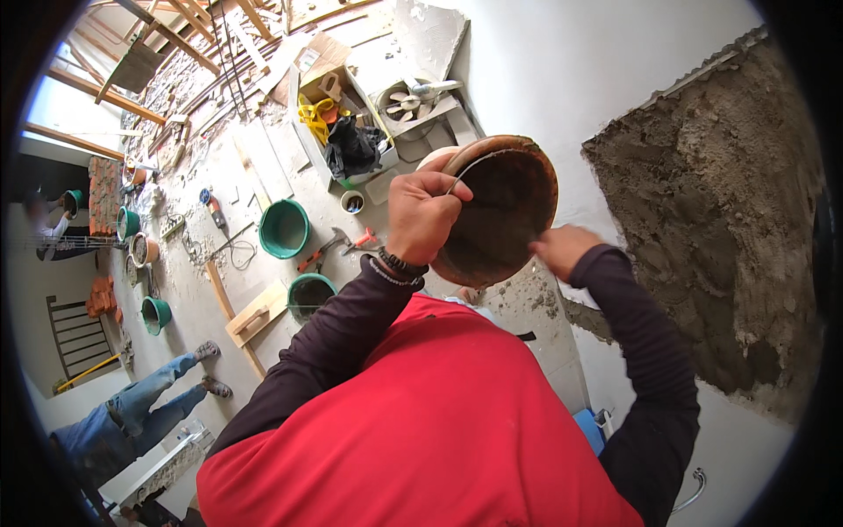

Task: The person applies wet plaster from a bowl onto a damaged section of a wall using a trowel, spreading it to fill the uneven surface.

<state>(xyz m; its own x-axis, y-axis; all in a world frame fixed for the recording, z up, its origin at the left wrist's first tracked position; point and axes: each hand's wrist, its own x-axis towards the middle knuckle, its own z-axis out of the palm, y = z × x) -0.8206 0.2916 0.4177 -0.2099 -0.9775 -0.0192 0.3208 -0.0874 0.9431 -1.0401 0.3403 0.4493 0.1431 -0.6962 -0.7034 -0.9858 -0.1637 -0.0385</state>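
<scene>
A round brown bucket [498,213] with a stained, dark inside is tilted toward me in front of my chest. My left hand [425,213] is closed at its left rim, gripping the bucket by the thin wire handle there. At the right rim is my right hand [566,252], slightly blurred, its fingers curled in. Whatever those fingers hold, if anything, is hidden. Just right of that hand, a large patch of rough wet mortar [702,211] covers part of the white wall.
Green buckets [284,228] stand left on the dusty floor, near a hammer [323,249] and a wooden float [255,318]. Behind the bucket are a box of tools [386,158] and a fan [406,105]. A person in jeans [145,400] stands lower left; timber and rubble lie far left.
</scene>
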